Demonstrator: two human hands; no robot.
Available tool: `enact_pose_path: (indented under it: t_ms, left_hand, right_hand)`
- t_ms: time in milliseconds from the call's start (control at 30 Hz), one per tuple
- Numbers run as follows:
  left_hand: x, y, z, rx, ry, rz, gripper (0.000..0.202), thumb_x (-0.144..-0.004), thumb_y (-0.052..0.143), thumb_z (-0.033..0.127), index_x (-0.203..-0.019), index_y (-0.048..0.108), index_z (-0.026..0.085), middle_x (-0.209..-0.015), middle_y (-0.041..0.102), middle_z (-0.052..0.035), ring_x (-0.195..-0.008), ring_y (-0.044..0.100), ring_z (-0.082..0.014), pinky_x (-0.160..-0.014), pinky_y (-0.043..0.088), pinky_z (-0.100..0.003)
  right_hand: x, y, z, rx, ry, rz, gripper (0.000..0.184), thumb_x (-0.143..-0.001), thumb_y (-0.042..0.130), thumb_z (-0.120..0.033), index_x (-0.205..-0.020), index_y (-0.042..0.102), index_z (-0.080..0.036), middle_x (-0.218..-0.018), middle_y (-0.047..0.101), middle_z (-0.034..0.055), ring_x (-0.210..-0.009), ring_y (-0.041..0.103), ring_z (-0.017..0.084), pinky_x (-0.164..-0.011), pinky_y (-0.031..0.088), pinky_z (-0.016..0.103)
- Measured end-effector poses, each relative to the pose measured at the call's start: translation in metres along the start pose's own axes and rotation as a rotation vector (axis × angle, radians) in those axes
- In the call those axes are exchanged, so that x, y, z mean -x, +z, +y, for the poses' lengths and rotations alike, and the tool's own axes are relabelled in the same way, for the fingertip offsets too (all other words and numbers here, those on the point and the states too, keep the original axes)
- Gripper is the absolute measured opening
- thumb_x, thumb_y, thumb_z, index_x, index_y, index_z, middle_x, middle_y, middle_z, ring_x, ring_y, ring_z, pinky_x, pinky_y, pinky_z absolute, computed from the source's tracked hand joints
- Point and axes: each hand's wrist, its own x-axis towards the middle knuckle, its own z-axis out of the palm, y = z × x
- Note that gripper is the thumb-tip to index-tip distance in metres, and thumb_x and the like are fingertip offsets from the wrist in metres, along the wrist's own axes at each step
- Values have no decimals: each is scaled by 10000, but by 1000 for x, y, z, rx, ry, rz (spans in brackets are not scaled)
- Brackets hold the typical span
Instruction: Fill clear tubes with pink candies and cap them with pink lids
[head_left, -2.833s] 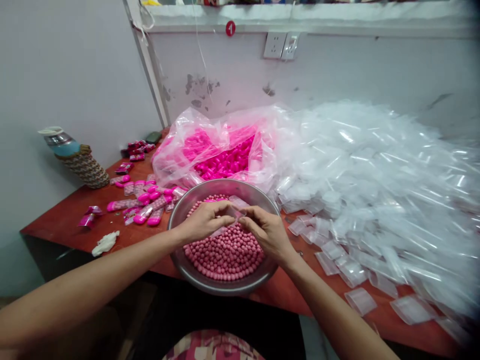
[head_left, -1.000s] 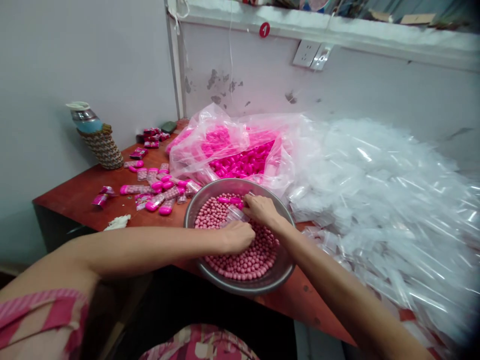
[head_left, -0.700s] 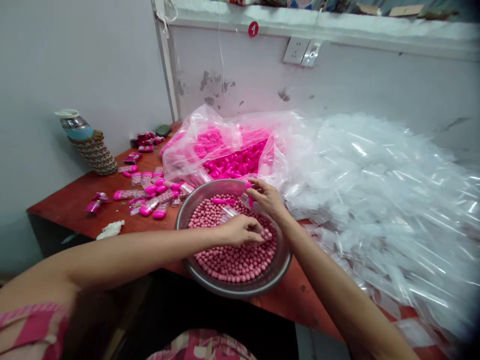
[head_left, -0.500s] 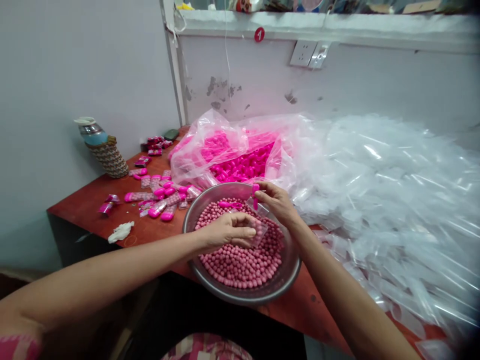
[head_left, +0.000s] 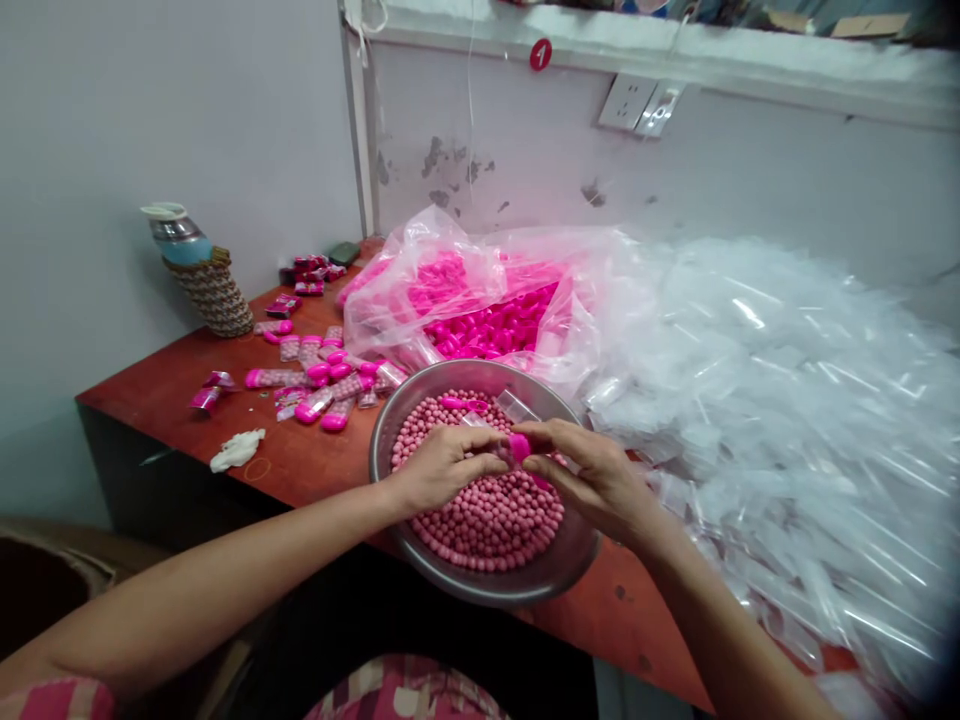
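Note:
Above a metal bowl [head_left: 577,570] of pink beads [head_left: 480,525], my two hands meet. My left hand [head_left: 446,465] pinches a small clear plastic tube [head_left: 501,453], mostly hidden by the fingers. Between the thumb and fingers of my right hand [head_left: 592,470] is a bright pink cap [head_left: 519,447], at the end of the tube. Whether the cap is seated on it I cannot tell. Another pink piece [head_left: 541,482] shows just under the right fingers. A pink scoop [head_left: 463,404] and a clear tube [head_left: 516,407] lie on the beads.
Capped tubes of beads [head_left: 330,390] lie left of the bowl on the red table [head_left: 172,385]. Behind it is a plastic bag of pink caps [head_left: 495,325]. A heap of clear tubes [head_left: 772,420] covers the right side. A flask in a woven holder [head_left: 214,295] leans at the left wall.
My right hand has come down and left, bringing the pink cap against the tube in my left hand. The view has shifted slightly.

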Motion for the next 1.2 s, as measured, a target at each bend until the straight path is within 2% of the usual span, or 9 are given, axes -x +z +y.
enact_pose_path:
  t_ms: [233, 367, 500, 633, 733, 800, 967, 1133, 1200]
  left_hand:
    - [8, 1, 2, -160, 45, 65, 225, -813, 514, 262, -933, 672, 156, -823, 669, -37, -757, 588, -164, -706, 410, -226]
    - [12, 2, 0, -306, 82, 54, 229, -829, 486, 269, -905, 682, 178, -777, 674, -37, -721, 592, -165, -695, 403, -229]
    - [12, 2, -1, -380, 108, 53, 247, -836, 472, 265, -913, 685, 167, -762, 668, -55, -722, 591, -171, -705, 398, -242]
    - [6, 0, 1, -15, 9, 57, 225, -789, 544, 258, -930, 686, 156, -802, 671, -45, -763, 593, -171, -721, 426, -248]
    - [1, -4, 2, 306, -144, 75, 249, -744, 595, 271, -937, 684, 141, -789, 666, -38, -698, 591, -151, -654, 453, -247]
    - [0, -5, 2, 406, -203, 105, 265, -723, 619, 281, -930, 686, 131, -776, 664, -40, -668, 587, -141, -636, 462, -251]
    - [3, -2, 2, 240, -41, 42, 221, -744, 606, 233, -923, 700, 144, -839, 678, -57, -825, 593, -187, -758, 451, -274]
    - [7, -1, 2, -22, 118, 115, 200, -763, 597, 213, -930, 701, 174, -952, 651, -69, -955, 559, -193, -886, 399, -279]
    - [9, -2, 3, -43, 134, 111, 200, -782, 573, 209, -933, 697, 167, -956, 643, -72, -967, 557, -189, -882, 402, -267]
  right_hand:
    - [7, 21, 0, 213, -116, 41, 289, -883, 423, -226, -1159, 508, -215, -870, 604, 68, -787, 578, 167, -679, 481, 282]
    - [17, 32, 2, 356, -165, 92, 303, -885, 406, -193, -1174, 489, -164, -908, 616, 113, -857, 579, 203, -731, 494, 340]
    - [19, 38, 3, 336, -136, 114, 293, -873, 433, -193, -1144, 530, -137, -941, 632, 139, -888, 582, 217, -768, 494, 372]
    - [17, 33, -1, -17, 65, 166, 306, -834, 512, -249, -1132, 561, -209, -1040, 631, 102, -969, 576, 214, -856, 463, 386]
    - [23, 26, 2, -569, 275, 183, 394, -794, 570, -331, -1177, 527, -247, -1073, 631, 85, -957, 598, 221, -866, 458, 410]
    - [29, 25, 7, -877, 357, 213, 432, -744, 624, -380, -1149, 545, -255, -1069, 633, 82, -881, 629, 221, -835, 475, 422]
    - [27, 30, 15, -1058, 483, 293, 280, -682, 687, -353, -925, 632, -225, -951, 667, 49, -798, 636, 188, -776, 501, 369]
    - [10, 40, 4, -1252, 586, 18, 273, -732, 618, -358, -932, 635, -172, -976, 660, 83, -923, 610, 226, -789, 492, 399]
    - [7, 45, 0, -1332, 639, -17, 264, -729, 601, -357, -901, 643, -161, -888, 679, 82, -885, 625, 231, -784, 492, 415]
